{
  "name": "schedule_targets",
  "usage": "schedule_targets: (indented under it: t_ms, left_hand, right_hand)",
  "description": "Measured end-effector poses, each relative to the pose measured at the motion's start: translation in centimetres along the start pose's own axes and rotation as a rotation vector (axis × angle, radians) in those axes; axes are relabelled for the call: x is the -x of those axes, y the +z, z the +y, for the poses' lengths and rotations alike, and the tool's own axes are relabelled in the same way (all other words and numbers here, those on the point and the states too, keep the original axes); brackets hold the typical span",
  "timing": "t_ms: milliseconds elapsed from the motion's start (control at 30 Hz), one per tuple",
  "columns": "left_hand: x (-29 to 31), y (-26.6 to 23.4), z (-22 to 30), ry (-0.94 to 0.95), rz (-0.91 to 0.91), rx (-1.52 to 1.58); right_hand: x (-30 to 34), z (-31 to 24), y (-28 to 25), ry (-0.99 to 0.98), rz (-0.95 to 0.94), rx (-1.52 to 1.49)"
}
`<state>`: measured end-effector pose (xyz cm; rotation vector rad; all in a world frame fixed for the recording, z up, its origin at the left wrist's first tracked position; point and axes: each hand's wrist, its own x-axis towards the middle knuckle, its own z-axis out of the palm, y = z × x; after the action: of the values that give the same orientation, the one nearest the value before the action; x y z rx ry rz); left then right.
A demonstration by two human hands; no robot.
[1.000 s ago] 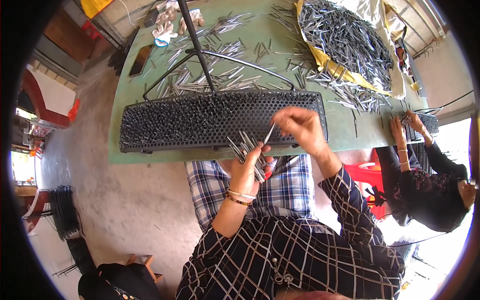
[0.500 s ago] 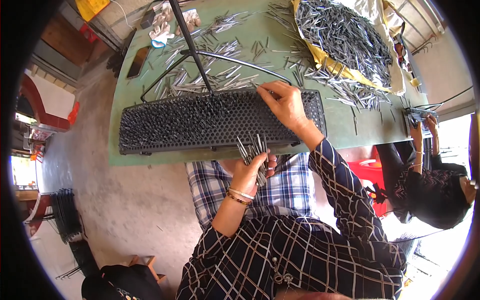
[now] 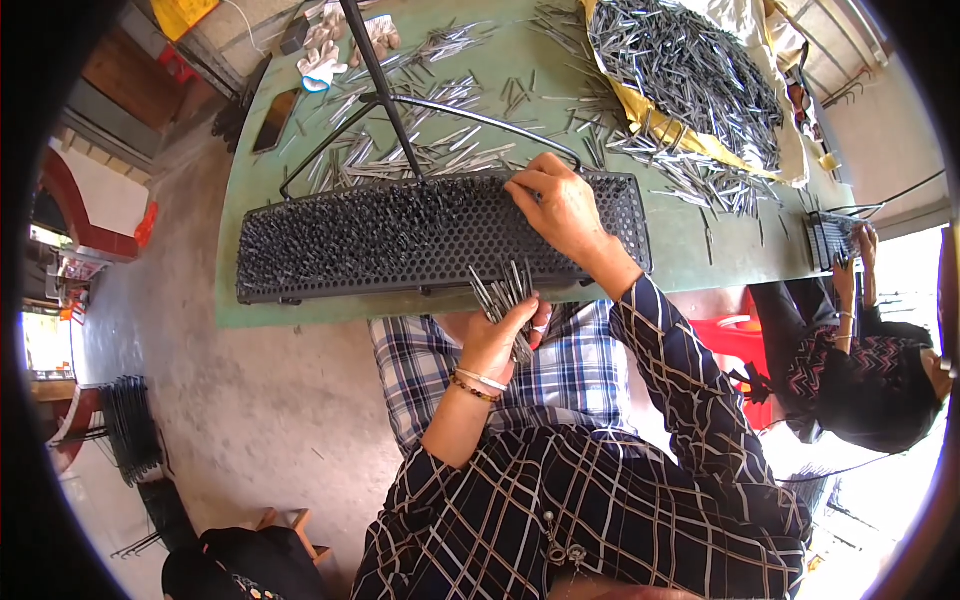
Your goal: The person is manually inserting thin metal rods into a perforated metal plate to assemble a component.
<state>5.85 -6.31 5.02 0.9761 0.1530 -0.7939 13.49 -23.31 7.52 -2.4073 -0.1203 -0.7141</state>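
A long black perforated panel [image 3: 488, 243] lies along the near edge of the table. Its left half is densely filled with short dark strips standing in the holes, and bare holes show toward the right. My left hand [image 3: 494, 338], below the panel's front edge, is closed round a bundle of thin grey strips [image 3: 502, 288] whose ends point up and fan out. Over the right-middle of the panel, near its back edge, my right hand [image 3: 566, 212] is bent down with the fingertips pinched together; anything between them is too small to make out.
Loose strips [image 3: 440, 153] lie scattered behind the panel. A big heap of strips [image 3: 690, 85] fills a yellow-edged sack at the back right. Black metal rods rise behind the panel. A phone [image 3: 277, 120] and gloves [image 3: 322, 68] lie far left. At right, another person handles a similar panel [image 3: 832, 236].
My right hand has shifted slightly left, its fingertips lower against the panel. My left hand keeps its bundle almost in place. The other person's hands have moved a little.
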Motion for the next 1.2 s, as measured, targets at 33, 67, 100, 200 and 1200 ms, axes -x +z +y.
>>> schedule_targets:
  t_ms: [33,67,100,200,1200]
  left_hand:
    - [0.1,0.0,-0.1,-0.002,0.0,-0.001]
    - [0.2,0.0,-0.2,-0.018,0.016,0.001]
    - [0.2,-0.1,-0.2,-0.03,0.037,0.006]
    - [0.7,-0.1,0.2,-0.023,0.083,0.001]
    - [0.1,0.6,-0.7,-0.025,0.046,-0.053]
  right_hand:
    - [0.1,0.0,0.1,0.001,-0.013,0.033]
    - [0.2,0.1,0.1,0.003,-0.026,0.067]
    - [0.1,-0.1,0.1,0.002,-0.028,0.065]
    - [0.1,-0.9,-0.6,0.039,0.033,0.001]
    - [0.5,1.6,0.5,0.078,0.132,-0.163]
